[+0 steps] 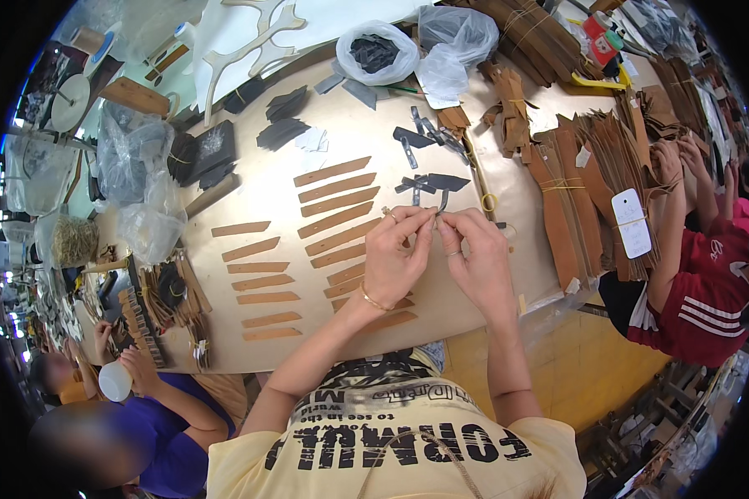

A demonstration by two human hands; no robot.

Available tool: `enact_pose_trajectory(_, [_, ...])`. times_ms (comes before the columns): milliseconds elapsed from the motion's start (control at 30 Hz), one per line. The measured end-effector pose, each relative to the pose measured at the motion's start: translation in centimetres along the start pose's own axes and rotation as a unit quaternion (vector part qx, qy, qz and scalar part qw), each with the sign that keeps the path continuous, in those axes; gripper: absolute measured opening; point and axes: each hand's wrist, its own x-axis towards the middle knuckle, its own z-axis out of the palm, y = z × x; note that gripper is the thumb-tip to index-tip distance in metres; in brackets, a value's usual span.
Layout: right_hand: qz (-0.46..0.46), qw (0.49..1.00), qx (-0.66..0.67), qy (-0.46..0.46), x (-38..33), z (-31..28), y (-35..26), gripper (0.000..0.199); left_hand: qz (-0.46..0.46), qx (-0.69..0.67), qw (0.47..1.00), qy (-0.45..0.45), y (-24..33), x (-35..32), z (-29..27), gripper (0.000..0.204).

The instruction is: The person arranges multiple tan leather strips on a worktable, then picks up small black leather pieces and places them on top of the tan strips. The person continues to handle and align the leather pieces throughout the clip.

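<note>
The left hand and the right hand meet fingertip to fingertip above the table, each grip narrowed to a pinch on one small dark strip; the fingers cover its lower part, so I cannot tell exactly how thumb and forefinger sit on it. The strip should weigh next to nothing and looks thin and pliable, more apt to bend or curl than to snap, and its faint sheen suggests it could slide a little under dry fingertips. It would be best taken by its edges close to an end, with light pressure, leaving the rest free. It is narrow and grey-black, its visible end standing up beyond the fingertips with a slight bend. Just past it on the table lie a dark pointed piece and a loose scatter of dark strips, some crossing one another and catching the light. To the left, flat tan strips with slanted ends lie in two rough columns, the nearer one partly hidden by the left hand and forearm. Farther out are a clear bag of dark pieces and, to the right, tied brown bundles beside a co-worker in a red shirt.
</note>
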Motion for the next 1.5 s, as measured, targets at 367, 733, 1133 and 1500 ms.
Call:
enact_pose_trajectory(367, [-0.009, 0.999, -0.045, 0.013, -0.1, -0.1, 0.2, 0.009, -0.061, -0.043, 0.997, -0.005, -0.2, 0.1, -0.2, 0.013])
enact_pose_trajectory(733, [-0.055, 0.998, -0.035, 0.008, 0.4, -0.3, -0.8, 0.011, 0.038, 0.005, 0.999, 0.027, -0.1, 0.8, -1.4, 0.021])
enact_pose_trajectory(1133, [-0.049, 0.998, -0.043, 0.019, 0.7, -0.1, -1.0, 0.008, 0.020, 0.007, 1.000, 0.012, 0.2, 0.1, -0.7, 0.019])
enact_pose_trajectory(1500, [0.013, 0.998, -0.020, 0.052, 0.1, -1.5, 0.7, 0.006, -0.131, -0.091, 0.973, 0.170, -3.4, 3.3, -5.6, 0.012])
